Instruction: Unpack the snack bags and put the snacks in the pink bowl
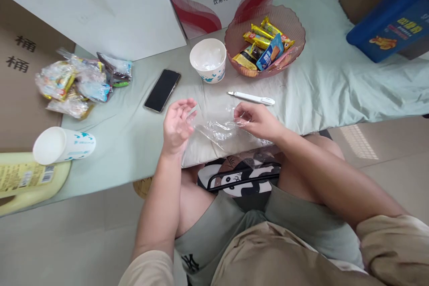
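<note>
holding a crumpled clear plastic bag over the table's near edge, the right hand pinches its upper right corner between thumb and curled fingers, forearm angled in from the lower right. the left hand stands upright, palm facing right, fingers loosely spread and touching the bag's left edge, not closed on it. just beyond lie a white pen, a black phone, a paper cup and a pink bowl of snacks.
</note>
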### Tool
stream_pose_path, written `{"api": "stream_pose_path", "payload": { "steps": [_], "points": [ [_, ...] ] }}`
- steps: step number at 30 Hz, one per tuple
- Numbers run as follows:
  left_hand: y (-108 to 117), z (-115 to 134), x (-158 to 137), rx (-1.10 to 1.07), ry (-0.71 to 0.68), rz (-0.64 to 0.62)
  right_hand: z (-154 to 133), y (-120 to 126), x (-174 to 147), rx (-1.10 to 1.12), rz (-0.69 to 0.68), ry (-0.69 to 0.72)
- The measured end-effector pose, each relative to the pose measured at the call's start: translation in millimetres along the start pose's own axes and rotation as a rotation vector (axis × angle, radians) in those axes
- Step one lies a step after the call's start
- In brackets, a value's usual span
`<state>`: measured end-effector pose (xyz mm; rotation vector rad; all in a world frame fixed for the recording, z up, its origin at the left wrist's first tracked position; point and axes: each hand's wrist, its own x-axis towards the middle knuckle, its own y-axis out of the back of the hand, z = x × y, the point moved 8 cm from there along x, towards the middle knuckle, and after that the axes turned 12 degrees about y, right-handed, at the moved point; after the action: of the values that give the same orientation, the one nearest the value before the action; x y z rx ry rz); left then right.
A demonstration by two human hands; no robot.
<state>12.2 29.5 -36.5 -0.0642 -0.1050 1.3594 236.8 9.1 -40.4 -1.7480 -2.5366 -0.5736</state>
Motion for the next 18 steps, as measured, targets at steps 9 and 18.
{"api": "stream_pose_path", "payload": {
  "steps": [9,18],
  "points": [
    [-58,-54,-3,-0.022,0.563,-0.119,2,6,-2,0.309,0.238,-0.084],
    [-34,-40,1,0.162,0.462,0.001,8,2,-2,0.124,0.167,-0.018]
  ]
}}
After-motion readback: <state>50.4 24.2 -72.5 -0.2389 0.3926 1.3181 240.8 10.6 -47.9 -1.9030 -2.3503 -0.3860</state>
